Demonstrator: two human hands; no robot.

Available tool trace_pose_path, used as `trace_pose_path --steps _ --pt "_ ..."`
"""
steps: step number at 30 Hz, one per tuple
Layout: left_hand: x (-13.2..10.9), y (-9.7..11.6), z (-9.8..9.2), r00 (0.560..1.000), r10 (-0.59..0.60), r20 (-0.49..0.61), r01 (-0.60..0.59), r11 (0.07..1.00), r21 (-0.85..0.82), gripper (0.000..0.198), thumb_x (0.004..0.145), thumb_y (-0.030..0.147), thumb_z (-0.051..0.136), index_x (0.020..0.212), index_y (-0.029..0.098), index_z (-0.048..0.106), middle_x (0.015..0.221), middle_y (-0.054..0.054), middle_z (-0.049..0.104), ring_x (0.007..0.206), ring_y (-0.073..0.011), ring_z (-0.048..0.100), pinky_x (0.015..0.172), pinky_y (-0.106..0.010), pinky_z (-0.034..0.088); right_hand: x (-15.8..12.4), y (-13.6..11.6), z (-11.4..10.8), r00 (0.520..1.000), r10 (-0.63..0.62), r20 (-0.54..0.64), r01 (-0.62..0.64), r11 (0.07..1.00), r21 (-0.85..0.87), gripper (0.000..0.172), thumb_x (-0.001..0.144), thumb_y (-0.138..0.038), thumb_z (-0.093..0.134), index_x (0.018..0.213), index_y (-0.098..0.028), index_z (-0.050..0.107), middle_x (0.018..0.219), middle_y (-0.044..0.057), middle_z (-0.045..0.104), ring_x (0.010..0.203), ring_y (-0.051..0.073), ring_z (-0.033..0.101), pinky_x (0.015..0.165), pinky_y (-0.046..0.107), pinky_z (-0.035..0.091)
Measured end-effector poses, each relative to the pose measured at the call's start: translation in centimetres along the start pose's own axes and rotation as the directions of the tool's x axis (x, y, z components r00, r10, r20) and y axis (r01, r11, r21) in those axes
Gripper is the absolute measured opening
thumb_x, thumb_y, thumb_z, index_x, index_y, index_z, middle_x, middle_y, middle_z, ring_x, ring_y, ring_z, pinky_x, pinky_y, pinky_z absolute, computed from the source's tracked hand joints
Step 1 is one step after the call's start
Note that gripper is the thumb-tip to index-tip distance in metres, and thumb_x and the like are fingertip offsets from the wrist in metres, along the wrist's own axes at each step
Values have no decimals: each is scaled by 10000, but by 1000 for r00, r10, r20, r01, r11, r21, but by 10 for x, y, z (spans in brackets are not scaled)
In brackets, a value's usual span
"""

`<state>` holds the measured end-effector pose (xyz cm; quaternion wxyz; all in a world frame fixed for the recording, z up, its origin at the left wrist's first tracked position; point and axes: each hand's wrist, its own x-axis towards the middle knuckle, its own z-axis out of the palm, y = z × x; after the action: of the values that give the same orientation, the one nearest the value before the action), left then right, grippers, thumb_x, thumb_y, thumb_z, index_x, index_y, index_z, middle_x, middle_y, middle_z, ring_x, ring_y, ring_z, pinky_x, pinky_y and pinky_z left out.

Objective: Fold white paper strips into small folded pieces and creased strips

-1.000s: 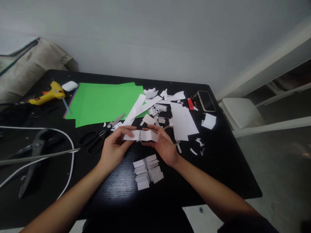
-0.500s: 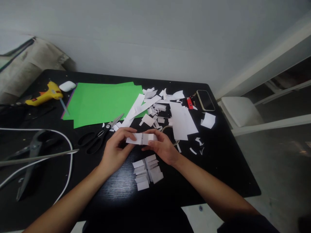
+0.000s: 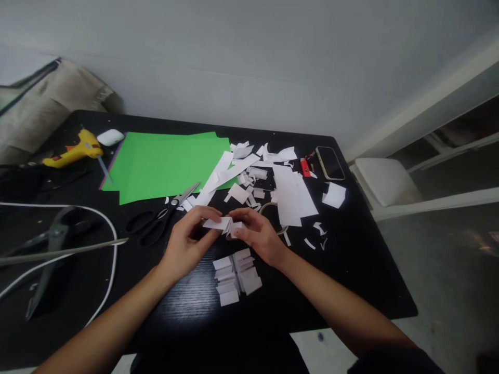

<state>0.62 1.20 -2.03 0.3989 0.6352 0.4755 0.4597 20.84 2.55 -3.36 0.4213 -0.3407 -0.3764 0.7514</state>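
Note:
Between my two hands is a small folded white paper piece (image 3: 219,224), raised over the table's near middle. My left hand (image 3: 190,234) pinches its left end between thumb and fingers. The right end sits in the closed fingers of my right hand (image 3: 262,236), which cover part of it. Pleats bunch up at the middle of the piece. Just below my hands, a second folded paper construction (image 3: 237,276) with several flaps lies on the black table (image 3: 312,291).
Black-handled scissors (image 3: 161,218) lie left of my hands, near green sheets (image 3: 167,163). White paper scraps (image 3: 244,179), larger white sheets (image 3: 290,197) and a tape roll (image 3: 268,209) lie beyond. A yellow glue gun (image 3: 76,150), white cable (image 3: 113,249), red lighter (image 3: 304,167) and phone (image 3: 329,162) surround them.
The paper piece has been bent at its middle: it was nearly flat and now its pleats bunch together. My right hand's fingers have drawn in slightly toward the left.

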Motion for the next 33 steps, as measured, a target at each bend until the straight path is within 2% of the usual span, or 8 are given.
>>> trace_pose_path --steps 4,8,12,16,19,22,28,33 --pt "2 2 -1 1000 19 -3 -19 999 36 51 922 260 705 945 215 705 942 -50 694 887 -202 657 803 -338 516 -5 -3 4 992 -126 -4 122 965 -233 314 853 -357 806 1139 -246 740 1107 42 720 1046 202 673 998 375 542" --pt "2 3 -1 1000 -13 -5 13 999 35 93 916 307 725 917 213 727 889 -45 705 838 -200 662 767 -334 520 -11 -5 7 956 -290 40 278 860 -428 242 868 -364 789 1079 -251 752 1205 73 698 1164 251 645 1048 413 495" --pt "1 3 0 997 -76 -13 76 997 0 135 900 327 742 968 211 736 923 -45 727 845 -198 684 771 -324 539 -15 -7 8 938 -341 63 320 783 -533 188 893 -383 754 997 -226 752 1075 74 667 1040 246 652 964 397 503" --pt "1 4 4 986 -133 -103 121 986 -116 298 833 310 802 1091 209 691 949 -29 732 762 -158 670 670 -271 538 -16 -10 8 963 -251 100 265 811 -522 243 958 -422 662 1010 -204 757 960 58 648 925 222 638 875 366 493" --pt "2 4 5 977 -180 -109 153 962 -224 334 797 314 831 1062 205 660 905 -21 728 748 -156 681 660 -265 556 -15 -11 6 982 -173 72 187 879 -439 304 953 -442 673 1145 -218 744 1029 52 701 959 217 654 906 359 497" --pt "2 5 5 973 -213 -86 186 949 -253 339 777 311 848 1031 209 648 856 -11 726 747 -166 699 695 -289 585 -13 -11 3 992 -113 61 126 942 -311 389 922 -466 713 1240 -242 718 1096 47 742 998 216 683 928 360 521" --pt "1 6 5 976 -210 -62 189 952 -241 362 753 287 865 1040 234 650 794 7 707 714 -177 702 675 -308 597 -10 -6 2 997 -82 10 82 959 -271 244 819 -379 827 1000 -224 775 933 27 765 869 199 706 834 344 566" --pt "1 7 5 979 -201 -13 192 951 -243 280 811 302 823 1031 227 667 831 -3 710 627 -131 614 579 -254 520 -10 -2 6 996 -91 -22 84 968 -238 195 788 -317 845 942 -231 763 896 8 758 831 176 703 806 323 569"
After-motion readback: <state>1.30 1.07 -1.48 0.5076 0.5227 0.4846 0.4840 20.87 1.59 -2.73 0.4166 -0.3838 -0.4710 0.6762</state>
